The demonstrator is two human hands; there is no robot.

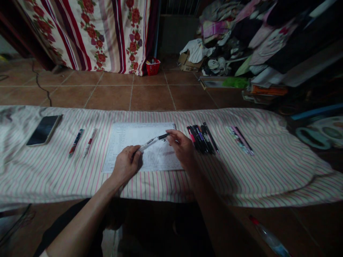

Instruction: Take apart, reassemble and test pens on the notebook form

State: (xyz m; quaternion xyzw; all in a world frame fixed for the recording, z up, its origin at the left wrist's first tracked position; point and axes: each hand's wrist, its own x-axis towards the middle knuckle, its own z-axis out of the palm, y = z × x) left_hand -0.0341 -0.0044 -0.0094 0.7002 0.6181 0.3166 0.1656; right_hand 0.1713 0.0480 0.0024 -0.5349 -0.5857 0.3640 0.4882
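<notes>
My left hand [127, 162] is closed around the clear barrel of a pen [149, 143], held over a sheet of paper with printed writing [120, 135]. Between the thumb and fingers of my right hand [180, 144] is a black pen cap [163, 136], right at the tip of the pen; whether the two touch I cannot tell. Just right of the paper lies a group of several dark pens [202, 139]. Two pens, one dark and red [75, 143] and one white and red [89, 143], lie apart on the left.
A striped cloth [160, 185] covers the table. On it are a phone [44, 130] at far left and several pastel pens [240, 140] at right. Beyond are a red basket [153, 67], a floral curtain [107, 35] and piled clothes [235, 39]. A bottle [270, 237] lies on the floor.
</notes>
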